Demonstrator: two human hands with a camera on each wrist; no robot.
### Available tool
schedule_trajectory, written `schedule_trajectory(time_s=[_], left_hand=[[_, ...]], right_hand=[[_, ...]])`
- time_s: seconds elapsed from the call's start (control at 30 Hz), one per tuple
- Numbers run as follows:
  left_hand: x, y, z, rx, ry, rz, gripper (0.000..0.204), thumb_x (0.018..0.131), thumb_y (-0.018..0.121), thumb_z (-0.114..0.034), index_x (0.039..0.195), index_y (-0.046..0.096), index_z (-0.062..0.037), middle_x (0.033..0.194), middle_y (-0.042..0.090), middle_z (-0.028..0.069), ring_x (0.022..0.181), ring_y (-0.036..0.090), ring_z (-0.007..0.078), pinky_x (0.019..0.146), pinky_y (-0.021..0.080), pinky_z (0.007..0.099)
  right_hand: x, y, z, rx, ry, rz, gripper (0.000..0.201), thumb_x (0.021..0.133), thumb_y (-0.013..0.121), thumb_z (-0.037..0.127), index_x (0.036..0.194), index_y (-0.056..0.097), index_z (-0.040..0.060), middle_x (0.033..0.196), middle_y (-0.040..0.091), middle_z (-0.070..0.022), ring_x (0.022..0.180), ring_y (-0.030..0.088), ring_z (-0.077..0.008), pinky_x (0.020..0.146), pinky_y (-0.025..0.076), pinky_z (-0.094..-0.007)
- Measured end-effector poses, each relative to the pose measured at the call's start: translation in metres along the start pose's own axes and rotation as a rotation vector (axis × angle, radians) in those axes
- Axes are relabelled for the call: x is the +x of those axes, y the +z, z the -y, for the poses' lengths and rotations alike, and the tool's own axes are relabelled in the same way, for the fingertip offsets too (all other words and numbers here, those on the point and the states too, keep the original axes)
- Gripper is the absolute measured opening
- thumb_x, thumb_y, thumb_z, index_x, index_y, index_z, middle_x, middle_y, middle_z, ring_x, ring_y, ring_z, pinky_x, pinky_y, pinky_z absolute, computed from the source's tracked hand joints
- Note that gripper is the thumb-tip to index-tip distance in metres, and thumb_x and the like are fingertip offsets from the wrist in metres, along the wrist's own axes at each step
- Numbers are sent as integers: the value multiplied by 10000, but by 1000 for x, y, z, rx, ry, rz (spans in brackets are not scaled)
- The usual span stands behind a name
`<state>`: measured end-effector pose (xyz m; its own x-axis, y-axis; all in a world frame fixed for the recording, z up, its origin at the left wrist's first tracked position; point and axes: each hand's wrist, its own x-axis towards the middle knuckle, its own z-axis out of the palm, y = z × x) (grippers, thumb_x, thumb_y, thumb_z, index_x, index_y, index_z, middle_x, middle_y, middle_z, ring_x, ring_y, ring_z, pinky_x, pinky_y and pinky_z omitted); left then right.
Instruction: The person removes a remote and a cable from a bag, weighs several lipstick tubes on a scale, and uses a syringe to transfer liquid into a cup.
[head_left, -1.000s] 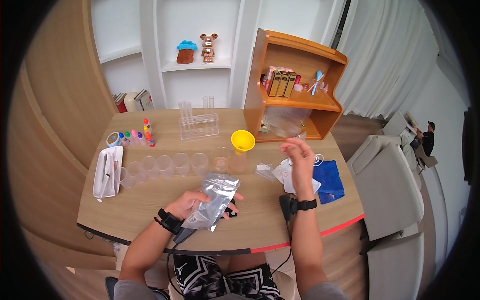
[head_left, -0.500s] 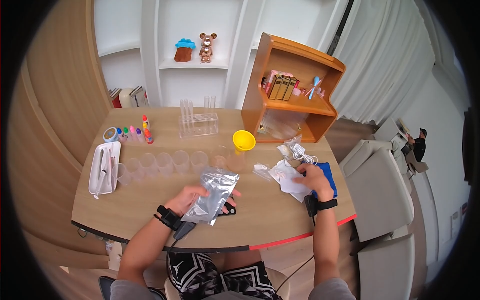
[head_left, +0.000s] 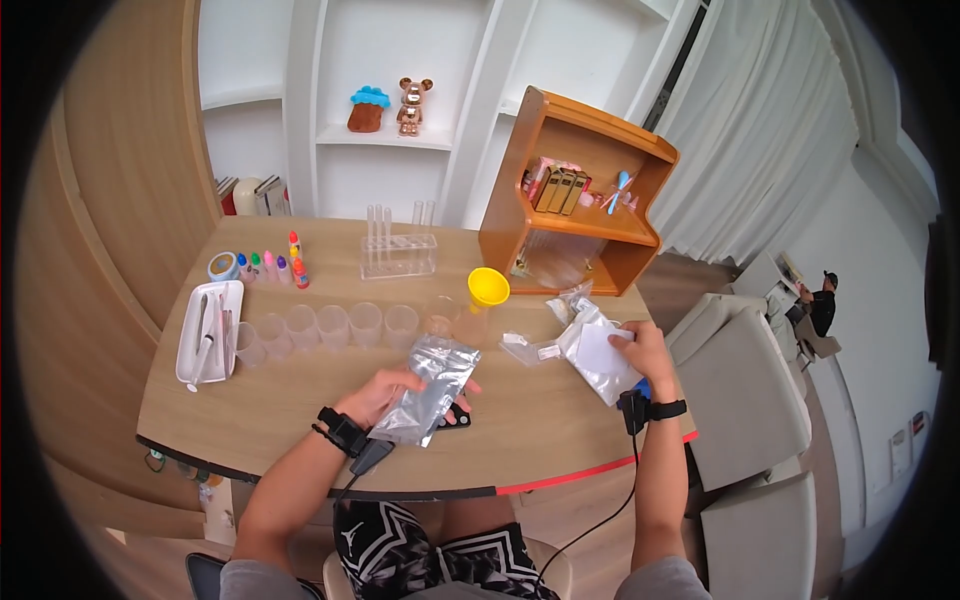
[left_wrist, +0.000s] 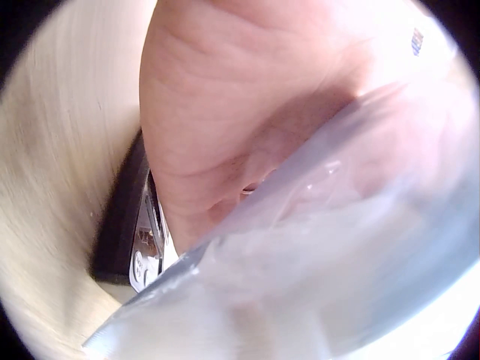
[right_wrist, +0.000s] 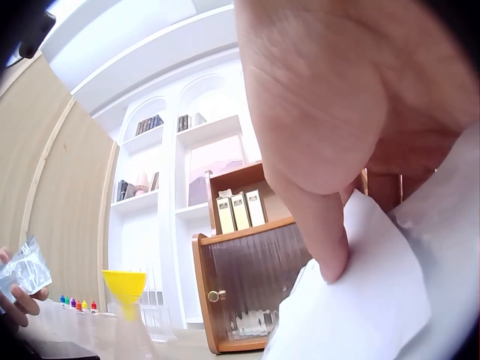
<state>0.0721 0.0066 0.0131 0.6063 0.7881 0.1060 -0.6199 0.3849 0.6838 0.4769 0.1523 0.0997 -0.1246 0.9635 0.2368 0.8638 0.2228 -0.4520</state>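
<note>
My left hand (head_left: 375,398) pinches a silver foil pouch (head_left: 430,385), thumb on top and fingers underneath, above the near middle of the table. A dark scale-like device (left_wrist: 124,217) lies partly hidden below that hand. At the right side, my right hand (head_left: 645,352) grips a white sheet of paper (right_wrist: 360,300) together with a silvery-white packet (head_left: 600,375). The thumb presses on the paper, and the other fingers go behind, mostly hidden. Beneath the packet a bit of blue cloth (head_left: 643,387) shows.
A row of clear plastic cups (head_left: 333,327) crosses the table, ending near a yellow funnel (head_left: 488,287). Farther back are a test tube rack (head_left: 398,262) and small coloured bottles (head_left: 300,272). A white tray (head_left: 184,350) holds tools at left; a wooden shelf (head_left: 508,190) stands behind right.
My right hand has come down from the air to the table's right side and taken hold of the white paper and packet, lifting them off the blue cloth. The left hand keeps its pouch.
</note>
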Motion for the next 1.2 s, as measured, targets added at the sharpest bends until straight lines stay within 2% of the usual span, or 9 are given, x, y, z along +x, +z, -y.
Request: schedule_trajectory(time_s=[0.17,0.4,0.5,0.57,0.77,0.93,1.03,1.1,1.2], left_hand=[[0,-3,-1,10,2,68,750,849,663,-255,1484,393,38,1394,545,270,1154,652,341,942,576,400],[-1,-1,0,36,46,67,702,892,625,-274,1476,401,46,1391,553,265,1132,663,333,927,580,388],[-1,-5,0,71,36,69,654,963,574,-344,1466,415,42,1374,573,250,1093,679,307,901,588,371],[-1,-8,2,44,15,42,646,1015,510,-433,1460,432,28,1346,599,231,1013,697,268,849,594,346],[-1,-1,-1,138,40,-43,669,1032,443,-521,1452,455,-1,1294,640,198,884,685,215,764,583,320],[1,-6,-2,162,43,-52,659,1034,434,-517,1447,464,-4,1278,651,189,870,682,208,749,580,319],[1,-4,-3,169,44,-59,650,1035,436,-504,1449,465,-3,1272,654,188,869,681,208,744,579,320],[0,-3,-4,172,47,-67,646,1034,437,-496,1450,465,-2,1270,655,187,868,681,209,742,579,320],[1,-5,-4,158,48,-64,644,1031,444,-483,1454,460,2,1269,654,192,882,682,213,743,579,322]], right_hand=[[-8,-20,19,-51,-33,-159,286,760,776,148,951,711,-54,779,707,-203,735,713,-286,696,540,-385],[2,-8,-7,18,65,-111,355,738,822,127,1023,697,-44,809,729,-142,722,701,-253,693,546,-365],[7,2,-26,83,135,46,396,741,845,165,1046,700,-41,844,738,-137,768,711,-256,717,551,-367],[14,18,-53,-28,28,127,423,738,858,195,1060,707,-34,904,740,-164,840,715,-258,761,553,-379],[21,32,-63,-144,47,96,416,694,865,170,1052,723,13,998,723,-161,924,694,-294,837,549,-382],[27,46,-34,-209,-189,-87,363,705,838,96,1041,722,22,1020,702,-171,958,679,-302,842,548,-388],[23,57,6,-1,-350,67,334,728,823,76,1041,721,20,1019,696,-178,954,679,-307,848,545,-398],[12,65,41,-7,-402,346,334,776,813,130,1070,706,13,1058,680,-181,1017,669,-341,898,540,-418],[2,92,66,57,-372,329,437,783,829,193,1145,678,0,1089,667,-182,997,664,-337,894,536,-412]])
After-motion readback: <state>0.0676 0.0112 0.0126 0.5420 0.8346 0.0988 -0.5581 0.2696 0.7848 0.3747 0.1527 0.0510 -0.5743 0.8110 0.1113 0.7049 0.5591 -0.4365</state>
